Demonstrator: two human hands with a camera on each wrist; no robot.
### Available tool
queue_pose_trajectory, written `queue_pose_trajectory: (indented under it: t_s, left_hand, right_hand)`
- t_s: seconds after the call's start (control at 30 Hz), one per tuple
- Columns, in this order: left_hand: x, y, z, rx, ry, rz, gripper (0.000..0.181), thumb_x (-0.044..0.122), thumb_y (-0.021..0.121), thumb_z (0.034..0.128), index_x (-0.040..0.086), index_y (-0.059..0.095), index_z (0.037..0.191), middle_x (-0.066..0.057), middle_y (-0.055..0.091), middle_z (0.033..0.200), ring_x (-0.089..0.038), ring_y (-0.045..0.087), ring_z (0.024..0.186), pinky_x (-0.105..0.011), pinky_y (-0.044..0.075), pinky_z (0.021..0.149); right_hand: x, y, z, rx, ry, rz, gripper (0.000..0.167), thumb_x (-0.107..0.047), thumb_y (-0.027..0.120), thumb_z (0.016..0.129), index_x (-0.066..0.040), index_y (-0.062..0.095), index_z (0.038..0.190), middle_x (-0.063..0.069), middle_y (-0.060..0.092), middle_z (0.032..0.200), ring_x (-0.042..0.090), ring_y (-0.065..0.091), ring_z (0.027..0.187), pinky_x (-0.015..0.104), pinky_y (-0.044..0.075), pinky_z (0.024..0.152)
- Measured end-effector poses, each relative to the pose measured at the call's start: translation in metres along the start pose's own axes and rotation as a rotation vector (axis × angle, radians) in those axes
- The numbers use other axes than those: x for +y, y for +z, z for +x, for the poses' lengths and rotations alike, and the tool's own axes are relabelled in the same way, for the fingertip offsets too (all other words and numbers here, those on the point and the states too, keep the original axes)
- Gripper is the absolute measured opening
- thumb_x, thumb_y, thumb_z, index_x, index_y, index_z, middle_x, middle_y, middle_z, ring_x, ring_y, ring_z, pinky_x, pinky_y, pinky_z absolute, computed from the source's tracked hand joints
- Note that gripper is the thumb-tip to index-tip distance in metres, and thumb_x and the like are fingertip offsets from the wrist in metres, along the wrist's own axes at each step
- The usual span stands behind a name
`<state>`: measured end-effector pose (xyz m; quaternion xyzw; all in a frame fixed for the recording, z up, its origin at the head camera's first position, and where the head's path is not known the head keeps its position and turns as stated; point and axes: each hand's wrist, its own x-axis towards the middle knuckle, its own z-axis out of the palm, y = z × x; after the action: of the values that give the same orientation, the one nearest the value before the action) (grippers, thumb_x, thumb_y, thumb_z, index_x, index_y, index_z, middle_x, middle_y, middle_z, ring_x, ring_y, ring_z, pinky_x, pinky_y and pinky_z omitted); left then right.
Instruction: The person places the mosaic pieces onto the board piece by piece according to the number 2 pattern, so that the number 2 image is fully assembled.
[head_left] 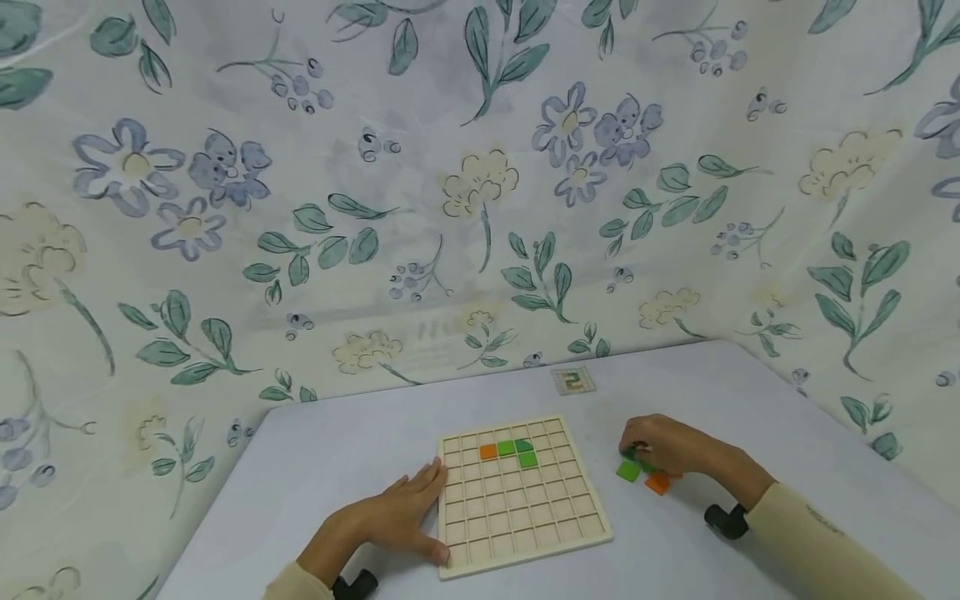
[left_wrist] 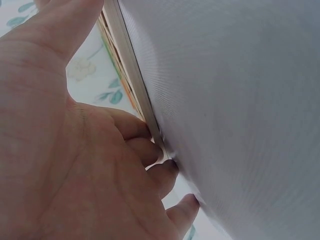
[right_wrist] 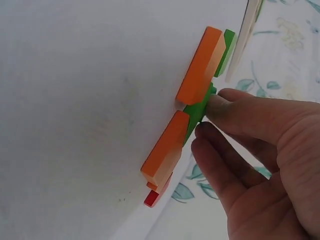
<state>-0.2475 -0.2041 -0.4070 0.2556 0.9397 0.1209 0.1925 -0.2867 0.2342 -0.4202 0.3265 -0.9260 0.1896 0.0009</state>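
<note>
You've four tiles (head_left: 506, 448) on the board (head_left: 517, 521), loose ones (head_left: 628, 471) remaining to its right; left hand (head_left: 405, 510) spread, right hand (head_left: 667, 443) narrowed, grip unclear.

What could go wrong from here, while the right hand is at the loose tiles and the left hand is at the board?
1. The right hand works among tiles lying close together, so taking one might push a neighbour, such as the loose orange tile, aside.
2. The left hand touches the left edge of the board; a harder push there could shift it.
</note>
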Motion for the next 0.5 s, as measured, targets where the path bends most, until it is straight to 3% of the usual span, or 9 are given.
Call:
queue_pose_trajectory:
  t_s: [0.2,0.37,0.5]
  left_hand:
    - [-0.001,0.002,0.0,0.0,0.013,0.003,0.123,0.062,0.079,0.0734,-0.004,0.018,0.157,-0.024,0.012,0.166,-0.038,0.015,0.155,-0.061,0.016,0.123]
    - [-0.002,0.002,-0.001,0.006,0.011,0.011,0.123,0.063,0.078,0.0736,-0.004,0.018,0.157,-0.024,0.012,0.166,-0.038,0.016,0.155,-0.061,0.017,0.123]
    - [-0.002,0.001,-0.001,0.009,0.012,0.015,0.123,0.064,0.078,0.0735,-0.003,0.018,0.157,-0.024,0.012,0.166,-0.038,0.016,0.154,-0.06,0.017,0.123]
  right_hand:
    - [0.0,0.001,0.003,0.05,0.035,0.001,0.014,0.001,0.072,0.088,-0.006,0.074,0.099,-0.005,0.065,0.088,0.003,0.056,0.077,0.018,0.054,0.067]
    - [-0.002,0.003,0.01,-0.011,0.084,-0.014,0.007,-0.008,0.074,0.089,-0.011,0.074,0.095,-0.01,0.055,0.078,0.003,0.046,0.07,0.018,0.046,0.061]
    - [-0.003,0.0,0.013,-0.048,0.096,-0.017,0.011,-0.003,0.072,0.089,-0.012,0.074,0.096,-0.01,0.054,0.08,0.006,0.047,0.073,0.019,0.046,0.064]
